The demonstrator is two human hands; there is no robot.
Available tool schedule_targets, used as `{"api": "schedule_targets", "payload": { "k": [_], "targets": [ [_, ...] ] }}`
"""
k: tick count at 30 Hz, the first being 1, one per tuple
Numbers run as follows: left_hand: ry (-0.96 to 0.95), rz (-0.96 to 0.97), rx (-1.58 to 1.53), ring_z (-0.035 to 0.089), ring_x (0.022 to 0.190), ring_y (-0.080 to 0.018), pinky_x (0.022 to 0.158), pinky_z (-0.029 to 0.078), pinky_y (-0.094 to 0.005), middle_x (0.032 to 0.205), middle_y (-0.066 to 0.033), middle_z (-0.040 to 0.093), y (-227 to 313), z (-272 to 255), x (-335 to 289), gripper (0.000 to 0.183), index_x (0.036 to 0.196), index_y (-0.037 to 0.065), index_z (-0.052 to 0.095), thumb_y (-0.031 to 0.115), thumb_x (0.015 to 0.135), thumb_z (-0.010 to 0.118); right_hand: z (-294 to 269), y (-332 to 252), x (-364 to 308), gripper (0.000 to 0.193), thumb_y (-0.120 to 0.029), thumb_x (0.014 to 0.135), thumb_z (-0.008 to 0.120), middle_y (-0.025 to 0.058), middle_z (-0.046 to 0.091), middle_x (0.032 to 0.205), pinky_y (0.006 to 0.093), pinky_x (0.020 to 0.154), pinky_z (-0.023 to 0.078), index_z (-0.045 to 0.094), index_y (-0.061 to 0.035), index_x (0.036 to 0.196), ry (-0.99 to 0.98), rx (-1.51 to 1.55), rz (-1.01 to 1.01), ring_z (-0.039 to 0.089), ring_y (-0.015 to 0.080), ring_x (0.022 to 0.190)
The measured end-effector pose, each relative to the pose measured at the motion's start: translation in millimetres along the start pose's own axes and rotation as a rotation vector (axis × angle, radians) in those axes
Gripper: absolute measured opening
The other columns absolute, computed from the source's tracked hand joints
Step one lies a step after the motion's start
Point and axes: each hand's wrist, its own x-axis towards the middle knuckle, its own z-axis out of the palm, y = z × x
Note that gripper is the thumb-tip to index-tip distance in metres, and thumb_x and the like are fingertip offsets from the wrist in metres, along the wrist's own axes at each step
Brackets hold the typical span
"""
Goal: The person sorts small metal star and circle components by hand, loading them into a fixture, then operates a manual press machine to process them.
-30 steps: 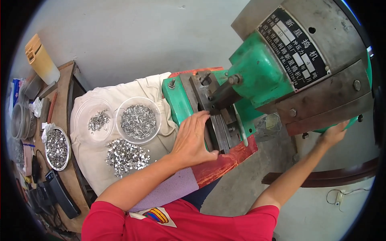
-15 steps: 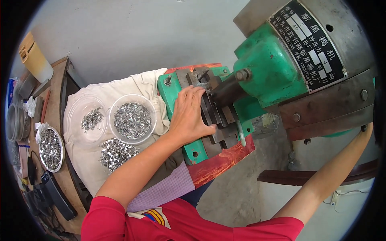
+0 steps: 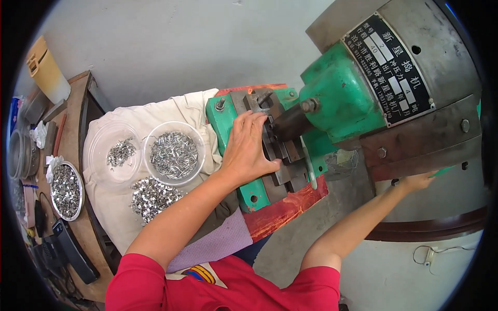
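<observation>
My left hand (image 3: 247, 149) lies at the dark steel die (image 3: 277, 149) on the press bed. Its fingertips rest at the far end and its thumb is stretched out to the near end, spread wide apart. Nothing shows held in it. Close beside those fingers, the dark ram (image 3: 292, 124) comes down from the green press head (image 3: 342, 96). My right hand (image 3: 416, 182) is under the machine's grey side plate, by a curved green edge (image 3: 442, 171). Its fingers are mostly hidden, so their grip does not show.
Left of the press, a clear tub (image 3: 174, 179) holds thin metal pieces, beside a clear lid (image 3: 120, 175) with a few more. Small shiny pieces (image 3: 150, 199) are heaped on the cloth (image 3: 98, 194). A brown bench (image 3: 85, 223) carries a bowl (image 3: 80, 199) of metal bits.
My right hand has come left and slightly down, from the far right edge to the green edge under the side plate. The press head tilts slightly differently in view. My left hand stays at the die.
</observation>
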Motion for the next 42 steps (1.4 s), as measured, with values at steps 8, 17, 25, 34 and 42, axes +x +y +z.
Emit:
{"api": "schedule_targets", "payload": {
  "k": [8, 17, 25, 34, 42],
  "targets": [
    [0.016, -0.012, -0.038, 0.035, 0.132, -0.0420, 0.112, 0.033, -0.0481, 0.137, -0.0199, 0.042, -3, 2, -1, 0.095, 0.135, 0.000, 0.040, 0.024, 0.056, 0.086, -6, -16, 7, 0.046, -0.035, 0.103, 0.051, 0.0115, 0.064, 0.113, 0.0339, 0.082, 0.053, 0.054, 0.0037, 0.127, -0.133, 0.365, 0.314, 0.063, 0.0210, 0.095],
    [0.012, 0.004, -0.015, 0.035, 0.133, -0.0397, 0.112, 0.034, -0.0463, 0.136, -0.0177, 0.044, 1, 0, 0, 0.091, 0.132, -0.004, 0.043, 0.027, 0.058, 0.085, -19, 65, 154, 0.043, -0.030, 0.100, 0.056, 0.0105, 0.064, 0.117, 0.0357, 0.084, 0.053, 0.058, 0.0050, 0.126, -0.545, 0.283, 0.283, 0.064, 0.0218, 0.100],
    [0.025, -0.016, -0.006, 0.037, 0.129, -0.0426, 0.110, 0.034, -0.0485, 0.135, -0.0196, 0.045, -6, 2, -7, 0.092, 0.133, 0.000, 0.042, 0.024, 0.055, 0.086, -11, 66, 118, 0.045, -0.034, 0.100, 0.055, 0.0116, 0.065, 0.113, 0.0365, 0.084, 0.054, 0.059, 0.0033, 0.125, -0.278, 0.010, -0.005, 0.064, 0.0236, 0.098],
    [0.055, 0.015, -0.020, 0.038, 0.127, -0.0420, 0.109, 0.035, -0.0479, 0.135, -0.0203, 0.045, -5, 9, 6, 0.092, 0.132, -0.002, 0.042, 0.025, 0.055, 0.084, 11, 16, 13, 0.048, -0.039, 0.100, 0.054, 0.0137, 0.065, 0.111, 0.0370, 0.084, 0.055, 0.059, 0.0023, 0.124, -0.076, 0.086, 0.022, 0.065, 0.0257, 0.096],
    [0.018, -0.024, 0.029, 0.038, 0.125, -0.0417, 0.107, 0.035, -0.0478, 0.131, -0.0207, 0.045, 2, 3, 7, 0.088, 0.127, -0.004, 0.044, 0.026, 0.054, 0.084, -11, -27, 31, 0.056, -0.045, 0.101, 0.053, 0.0112, 0.063, 0.112, 0.0343, 0.086, 0.051, 0.055, 0.0070, 0.122, -0.177, 0.298, 0.357, 0.062, 0.0215, 0.097]
  ]
}}
